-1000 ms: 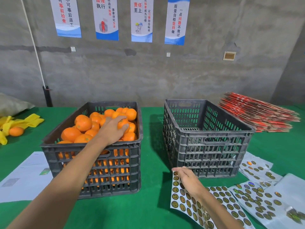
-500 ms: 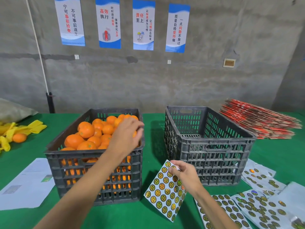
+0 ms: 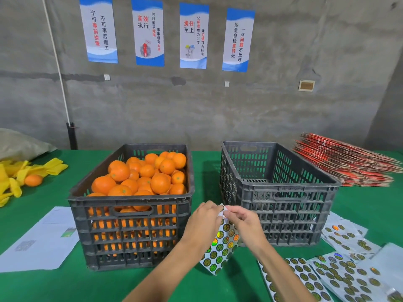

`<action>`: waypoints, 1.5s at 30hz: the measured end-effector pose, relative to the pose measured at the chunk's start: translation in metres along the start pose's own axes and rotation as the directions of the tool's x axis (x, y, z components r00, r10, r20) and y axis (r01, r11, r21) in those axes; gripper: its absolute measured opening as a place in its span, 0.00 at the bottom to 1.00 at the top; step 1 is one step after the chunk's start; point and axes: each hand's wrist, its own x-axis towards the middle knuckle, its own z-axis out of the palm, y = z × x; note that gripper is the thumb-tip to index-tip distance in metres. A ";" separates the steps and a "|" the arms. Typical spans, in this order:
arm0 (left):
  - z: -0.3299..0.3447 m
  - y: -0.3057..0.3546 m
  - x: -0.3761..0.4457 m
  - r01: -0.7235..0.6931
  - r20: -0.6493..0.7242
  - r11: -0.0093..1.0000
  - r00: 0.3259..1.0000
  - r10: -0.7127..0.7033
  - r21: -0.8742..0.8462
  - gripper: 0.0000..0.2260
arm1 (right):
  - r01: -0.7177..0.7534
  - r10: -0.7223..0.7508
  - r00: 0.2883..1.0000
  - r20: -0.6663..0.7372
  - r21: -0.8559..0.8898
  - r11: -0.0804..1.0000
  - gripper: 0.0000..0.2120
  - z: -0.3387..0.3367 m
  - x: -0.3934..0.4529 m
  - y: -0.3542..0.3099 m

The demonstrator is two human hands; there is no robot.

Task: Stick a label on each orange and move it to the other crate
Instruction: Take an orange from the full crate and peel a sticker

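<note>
**Both hands on the label sheet, between two crates**

On a green bench [image 3: 202, 284] two dark slotted crates stand side by side near the middle, apart from each other. The left crate [image 3: 130, 227] is heaped with oranges [image 3: 144, 177] up to its rim. The right crate [image 3: 281, 205] shows no fruit inside.

In front of the gap between the crates, toward the near edge, both hands meet at the top corner of a label sheet [image 3: 220, 247], which hangs down from them above the bench. The left hand [image 3: 202, 223] has its fingers curled at that corner; the right hand [image 3: 244, 221] pinches the same corner with thumb and fingertips. Whether a single label is lifted off the sheet cannot be told. Neither hand touches an orange or a crate.

More label sheets [image 3: 327, 273] lie spread flat at the near right corner of the bench, some overlapping. White papers [image 3: 41, 240] lie flat near the left edge, just beside the left crate. At the far left edge, yellow net sleeves [image 3: 32, 171] lie in a loose pile with one lone orange [image 3: 33, 180] among them, and a grey sack [image 3: 19, 144] lies behind them. A stack of red flat cartons [image 3: 346, 164] sits at the far right corner. Four posters [image 3: 168, 33] hang on the concrete wall behind the bench.
</note>
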 end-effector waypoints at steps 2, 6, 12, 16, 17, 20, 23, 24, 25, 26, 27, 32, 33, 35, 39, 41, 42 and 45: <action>0.001 -0.004 0.000 0.028 0.012 0.998 1.000 -0.027 -0.056 0.14 | -0.007 0.007 1.000 0.009 -0.024 1.000 0.10 0.001 -0.002 -0.002; 0.006 -0.007 -0.002 0.072 -0.002 0.991 0.997 -0.073 -0.116 0.12 | -0.018 0.020 1.000 0.024 -0.055 0.998 0.12 0.002 -0.005 -0.006; 0.009 -0.006 -0.001 0.107 0.010 0.981 0.994 -0.107 -0.162 0.12 | -0.043 0.048 0.997 0.060 -0.087 0.995 0.10 -0.001 -0.009 -0.008; 0.011 -0.008 -0.001 0.080 0.005 0.981 0.997 -0.081 -0.177 0.12 | -0.048 0.055 0.996 0.073 -0.099 0.994 0.09 -0.005 -0.011 -0.009; 0.012 -0.009 -0.001 0.072 0.004 0.982 0.997 -0.072 -0.175 0.13 | -0.044 0.052 0.996 0.073 -0.102 0.994 0.09 -0.006 -0.011 -0.009; 0.014 -0.010 -0.002 0.064 0.007 0.977 0.998 -0.064 -0.205 0.12 | -0.009 0.020 0.997 0.071 -0.156 0.988 0.08 -0.008 -0.010 -0.010; 0.014 -0.008 -0.002 0.117 0.017 0.929 0.993 -0.119 -0.350 0.10 | 0.027 -0.009 0.997 0.071 -0.244 0.969 0.08 -0.010 -0.008 -0.008; 0.014 -0.007 -0.001 0.147 0.024 0.897 0.988 -0.150 -0.416 0.10 | 0.039 -0.020 0.997 0.072 -0.277 0.960 0.08 -0.011 -0.007 -0.008; 0.013 -0.005 0.001 0.172 0.029 0.863 0.983 -0.180 -0.476 0.09 | 0.056 -0.035 0.997 0.071 -0.314 0.948 0.08 -0.013 -0.007 -0.008; 0.013 -0.004 0.002 0.191 0.027 0.831 0.978 -0.208 -0.522 0.08 | 0.077 -0.057 0.996 0.068 -0.361 0.929 0.08 -0.015 -0.006 -0.008; 0.011 -0.003 0.004 0.206 0.019 0.805 0.972 -0.235 -0.557 0.07 | 0.093 -0.074 0.995 0.062 -0.410 0.907 0.08 -0.019 -0.005 -0.009; 0.002 -0.001 0.005 0.230 -0.001 0.685 0.948 -0.320 -0.691 0.06 | 0.000 0.002 1.000 0.002 -0.598 0.801 0.11 -0.051 -0.003 -0.006; -0.001 0.000 0.004 0.226 0.001 0.659 0.946 -0.324 -0.717 0.06 | -0.020 0.036 0.999 0.011 -0.665 0.747 0.13 -0.059 -0.003 -0.002; -0.007 0.005 0.002 0.225 0.022 0.584 0.942 -0.334 -0.780 0.07 | -0.064 0.134 0.991 0.020 -0.801 0.595 0.13 -0.071 -0.004 0.009; -0.018 0.011 0.001 0.239 0.060 0.481 0.932 -0.359 -0.844 0.07 | -0.180 0.172 0.974 -0.148 -0.965 0.190 0.13 -0.088 -0.012 0.048; -0.022 0.011 0.002 0.241 0.057 0.473 0.927 -0.369 -0.847 0.06 | -0.220 0.152 0.967 -0.206 -0.972 0.082 0.21 -0.095 -0.018 0.065; -0.023 0.011 0.003 0.241 0.053 0.472 0.925 -0.377 -0.848 0.06 | -0.228 0.146 0.964 -0.222 -0.973 0.032 0.24 -0.096 -0.020 0.071; -0.025 0.006 0.004 0.235 0.033 0.488 0.921 -0.388 -0.841 0.06 | -0.199 0.065 0.978 -0.198 -0.980 0.014 0.17 -0.082 -0.020 0.064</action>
